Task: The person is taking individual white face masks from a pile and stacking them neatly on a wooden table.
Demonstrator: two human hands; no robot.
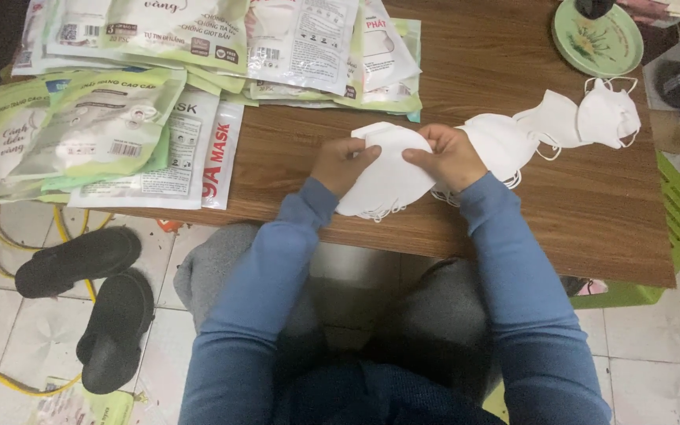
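Wooden table point(513, 197): white mask point(387, 177) pinched between both hands' fingers point(419, 157).

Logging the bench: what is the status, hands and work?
Left hand and right hand both gripping folded white fabric face mask at brown wooden table edge. Loose white masks beside right hand. Nothing blocking.

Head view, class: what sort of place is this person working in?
Probably a home packing spot: a low wooden table on tiled floor, stacked mask packets, loose white masks, and black sandals beside it.
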